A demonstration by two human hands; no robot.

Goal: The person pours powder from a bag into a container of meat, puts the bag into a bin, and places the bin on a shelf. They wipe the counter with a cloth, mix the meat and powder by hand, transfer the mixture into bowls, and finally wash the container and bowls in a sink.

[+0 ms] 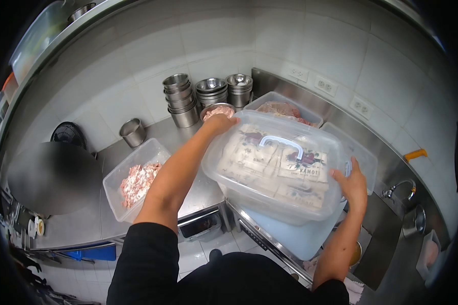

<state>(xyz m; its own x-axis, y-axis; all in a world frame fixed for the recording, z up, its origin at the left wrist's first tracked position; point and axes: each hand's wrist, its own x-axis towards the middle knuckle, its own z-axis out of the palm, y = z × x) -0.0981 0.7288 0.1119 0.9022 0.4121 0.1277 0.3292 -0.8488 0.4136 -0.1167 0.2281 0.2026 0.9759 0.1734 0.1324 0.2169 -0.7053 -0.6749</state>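
Note:
A clear plastic storage box [234, 195] with a lid and a pale handle [282, 143] is in front of me, tilted over the counter corner. White printed packets [303, 162] show through its lid. At the far left corner, my left hand [221, 123] is closed on the rim. My right hand [352, 183] grips the right side near a latch, thumb toward the lid and fingers partly hidden behind the edge. Under the box's near side lies a white cutting board [300, 236]. Beside my left forearm stands a plastic tub [114, 179] of pale meat pieces [139, 183] dusted with white powder.
Stacked steel containers [180, 101] and a bowl of meat [219, 111] stand by the wall. Behind the box is a tub of bagged meat [282, 109]. A faucet [399, 190] is at right. A person [53, 178], blurred, is at left near a lone steel pot [133, 133].

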